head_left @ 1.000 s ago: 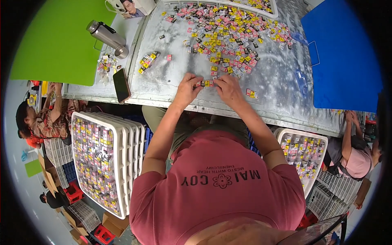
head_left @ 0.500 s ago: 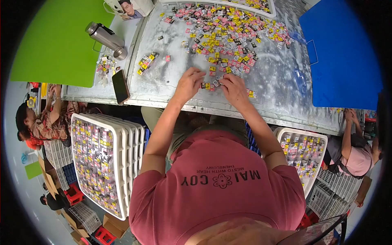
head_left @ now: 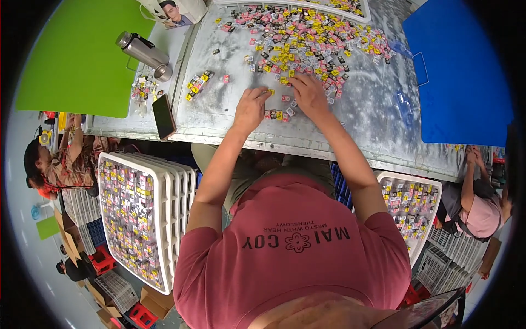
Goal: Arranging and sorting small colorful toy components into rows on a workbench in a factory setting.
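My left hand (head_left: 252, 109) is closed in a pinch, with a small yellow square piece (head_left: 271, 92) at its fingertips. Just right of it, my right hand (head_left: 310, 97) reaches to the near edge of a loose heap of small square pieces (head_left: 290, 49) in pink, yellow, black and white. Its fingers are bent together beside a yellow piece (head_left: 284, 80); whatever they pinch is hidden. Between the hands and the table edge lies a short row of pieces (head_left: 276, 115). A pink piece (head_left: 285, 98) and a whitish one (head_left: 290, 111) lie apart.
A small cluster of pieces (head_left: 198, 85) sits left on the metal table (head_left: 219, 120). Further left are a phone (head_left: 163, 117) and a steel flask (head_left: 143, 52). A white tray (head_left: 361, 16) stands at the back, a blue board (head_left: 460, 77) right. Stacked trays (head_left: 159, 219) flank me; other people sit both sides.
My right hand has moved away from the short row, up to the heap's edge. My left hand has shifted slightly left and away from the row; a yellow piece now shows at its fingertips.
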`<action>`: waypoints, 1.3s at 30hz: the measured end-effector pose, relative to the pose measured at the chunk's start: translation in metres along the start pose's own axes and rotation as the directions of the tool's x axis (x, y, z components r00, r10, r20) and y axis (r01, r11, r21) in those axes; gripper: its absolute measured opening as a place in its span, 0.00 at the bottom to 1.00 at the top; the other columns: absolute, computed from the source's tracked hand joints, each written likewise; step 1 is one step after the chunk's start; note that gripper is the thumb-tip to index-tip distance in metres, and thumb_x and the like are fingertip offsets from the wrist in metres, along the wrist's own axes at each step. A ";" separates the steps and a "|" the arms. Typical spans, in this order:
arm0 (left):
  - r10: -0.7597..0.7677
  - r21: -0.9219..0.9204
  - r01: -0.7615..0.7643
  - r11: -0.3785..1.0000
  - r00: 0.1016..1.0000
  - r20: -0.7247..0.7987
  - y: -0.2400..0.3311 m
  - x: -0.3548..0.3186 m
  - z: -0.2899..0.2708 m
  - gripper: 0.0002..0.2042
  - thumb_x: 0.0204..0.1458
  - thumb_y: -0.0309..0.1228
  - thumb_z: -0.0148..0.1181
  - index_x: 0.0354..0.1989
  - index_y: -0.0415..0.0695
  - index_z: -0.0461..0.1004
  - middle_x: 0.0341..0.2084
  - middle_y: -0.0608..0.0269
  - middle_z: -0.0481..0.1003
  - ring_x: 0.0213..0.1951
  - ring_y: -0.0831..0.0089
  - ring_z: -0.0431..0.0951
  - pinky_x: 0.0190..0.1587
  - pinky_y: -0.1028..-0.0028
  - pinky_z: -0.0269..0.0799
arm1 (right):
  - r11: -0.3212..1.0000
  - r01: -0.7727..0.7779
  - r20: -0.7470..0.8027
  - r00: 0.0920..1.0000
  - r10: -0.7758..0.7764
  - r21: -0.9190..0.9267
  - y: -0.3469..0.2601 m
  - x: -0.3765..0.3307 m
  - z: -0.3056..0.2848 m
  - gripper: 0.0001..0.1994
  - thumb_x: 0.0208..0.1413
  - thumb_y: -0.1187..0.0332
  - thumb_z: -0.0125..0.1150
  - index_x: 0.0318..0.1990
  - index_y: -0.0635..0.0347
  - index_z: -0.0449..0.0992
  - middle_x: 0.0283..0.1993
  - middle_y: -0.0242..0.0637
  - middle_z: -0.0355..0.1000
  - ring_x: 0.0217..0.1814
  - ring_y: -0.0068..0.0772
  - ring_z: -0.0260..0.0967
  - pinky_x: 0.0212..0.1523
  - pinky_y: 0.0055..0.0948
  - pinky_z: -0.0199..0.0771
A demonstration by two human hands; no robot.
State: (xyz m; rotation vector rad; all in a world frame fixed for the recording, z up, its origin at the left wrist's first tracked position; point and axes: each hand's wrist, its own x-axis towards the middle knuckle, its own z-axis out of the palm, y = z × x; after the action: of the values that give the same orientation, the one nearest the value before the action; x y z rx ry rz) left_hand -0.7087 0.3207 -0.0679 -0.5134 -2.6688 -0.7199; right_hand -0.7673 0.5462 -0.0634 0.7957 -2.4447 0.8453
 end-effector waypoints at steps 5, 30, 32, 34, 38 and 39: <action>-0.065 0.003 0.065 0.998 0.998 -0.002 -0.003 -0.017 -0.010 0.16 0.51 0.18 0.61 0.48 0.43 0.82 0.49 0.58 0.79 0.49 0.54 0.76 0.53 0.61 0.75 | 0.995 0.100 -0.010 0.995 -0.099 0.007 0.007 0.013 0.013 0.09 0.51 0.75 0.65 0.42 0.59 0.80 0.41 0.39 0.76 0.43 0.46 0.74 0.44 0.44 0.74; -0.161 -0.385 0.217 0.897 0.972 0.171 0.006 -0.043 -0.018 0.21 0.51 0.19 0.67 0.55 0.42 0.79 0.50 0.57 0.75 0.34 0.69 0.78 0.39 0.73 0.76 | 0.989 -0.042 0.307 0.952 -0.003 0.141 -0.035 -0.054 -0.021 0.20 0.49 0.69 0.73 0.51 0.57 0.80 0.46 0.43 0.70 0.48 0.48 0.72 0.48 0.44 0.74; -0.174 -0.378 0.233 0.896 0.967 0.184 0.008 -0.043 -0.020 0.21 0.51 0.19 0.68 0.56 0.42 0.79 0.50 0.58 0.75 0.34 0.69 0.78 0.39 0.73 0.76 | 0.987 -0.057 0.336 0.942 0.004 0.147 -0.037 -0.053 -0.026 0.20 0.49 0.70 0.73 0.52 0.57 0.80 0.47 0.44 0.70 0.49 0.48 0.72 0.49 0.44 0.74; -0.186 -0.372 0.249 0.894 0.963 0.197 0.010 -0.042 -0.020 0.22 0.50 0.20 0.69 0.57 0.43 0.79 0.49 0.58 0.74 0.33 0.69 0.77 0.39 0.72 0.76 | 0.936 -0.208 0.353 0.930 0.100 0.283 -0.041 -0.051 -0.036 0.24 0.47 0.75 0.71 0.55 0.59 0.78 0.49 0.43 0.70 0.51 0.48 0.72 0.53 0.40 0.74; -0.186 -0.325 0.249 0.913 0.959 0.212 0.014 -0.036 -0.019 0.24 0.49 0.23 0.72 0.58 0.45 0.79 0.49 0.60 0.72 0.36 0.69 0.77 0.39 0.72 0.76 | 0.967 -0.159 0.355 0.932 0.080 0.201 -0.030 -0.054 -0.047 0.22 0.50 0.74 0.69 0.55 0.58 0.79 0.48 0.43 0.71 0.49 0.49 0.73 0.50 0.43 0.75; -0.193 -0.311 0.259 0.915 0.954 0.228 0.014 -0.035 -0.019 0.25 0.49 0.24 0.73 0.58 0.45 0.79 0.49 0.60 0.72 0.38 0.69 0.77 0.39 0.72 0.77 | 0.962 -0.176 0.372 0.924 0.089 0.207 -0.024 -0.058 -0.042 0.23 0.49 0.75 0.70 0.56 0.58 0.79 0.48 0.43 0.71 0.50 0.49 0.73 0.50 0.42 0.75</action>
State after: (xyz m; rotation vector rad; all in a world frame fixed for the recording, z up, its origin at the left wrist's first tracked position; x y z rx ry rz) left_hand -0.6679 0.3133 -0.0600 -0.3724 -2.8272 -1.2733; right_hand -0.7002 0.5802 -0.0561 0.9485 -2.7788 1.1489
